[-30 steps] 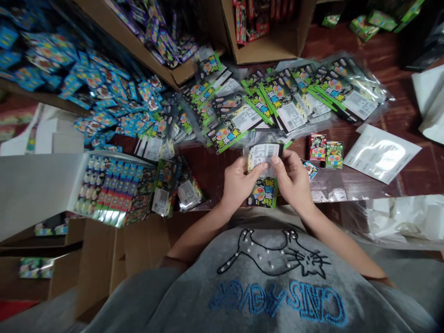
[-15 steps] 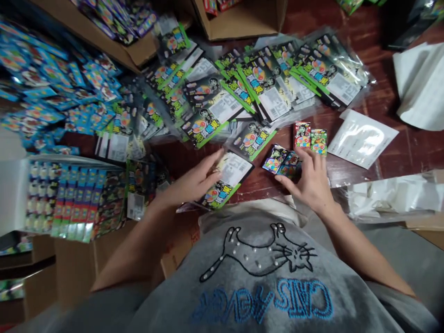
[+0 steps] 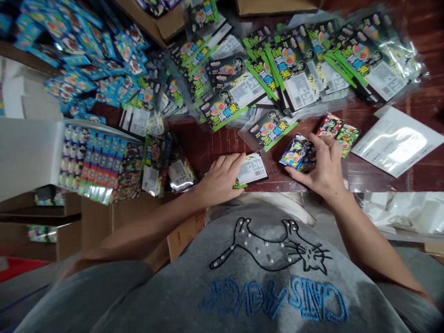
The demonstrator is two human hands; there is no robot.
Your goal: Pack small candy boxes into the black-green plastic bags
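My left hand lies flat, fingers side by side, over a black and green packet with a white label near the table's front edge. To the right, my right hand has its thumb and fingers around small candy boxes, a purple-blue one and a teal one partly hidden by the fingers. A red box and a green box touch each other just beyond that hand. Another black and green packet lies between and beyond my hands.
Many packets cover the back of the dark red table. A white sheet lies at right. At left are a heap of blue packets and an open white box of upright packs. Cardboard boxes stand behind.
The view has shifted, so the table's contents appear farther right. My left hand has moved from the packet's edge to lie on top of it. My right hand remains at the small boxes.
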